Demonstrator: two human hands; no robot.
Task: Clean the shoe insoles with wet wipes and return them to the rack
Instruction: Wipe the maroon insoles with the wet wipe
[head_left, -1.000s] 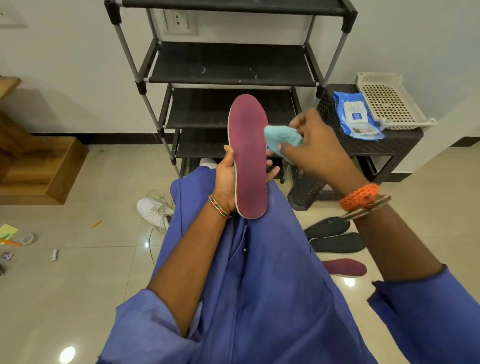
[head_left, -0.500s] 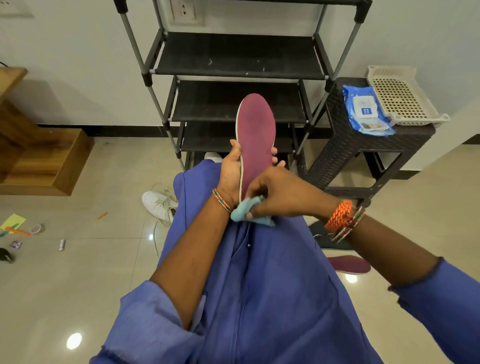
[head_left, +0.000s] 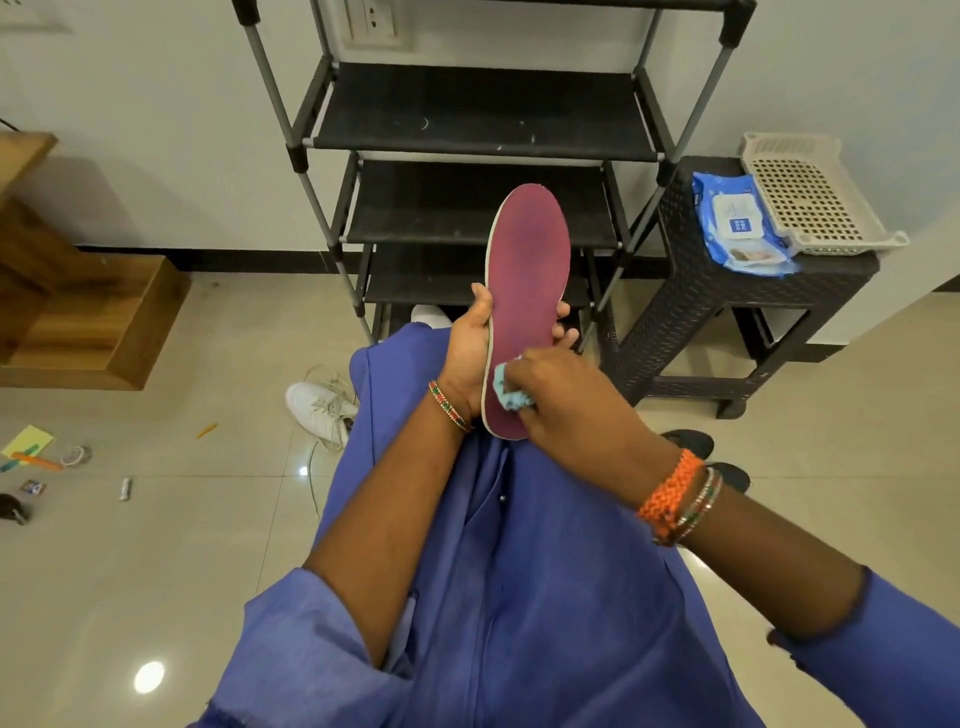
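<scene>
At the centre of the frame the left hand (head_left: 470, 353) holds the long maroon foam insole (head_left: 527, 291) upright above the lap, thumb on one edge and fingers wrapped behind. The right hand (head_left: 563, 400) pinches a crumpled pale-blue wet wipe (head_left: 506, 389) against the heel end. To wipe well, I judge the left grip should brace firmly while the wipe travels heel to toe in overlapping passes. The black metal-framed shoe rack (head_left: 483, 114) stands beyond, upper centre.
</scene>
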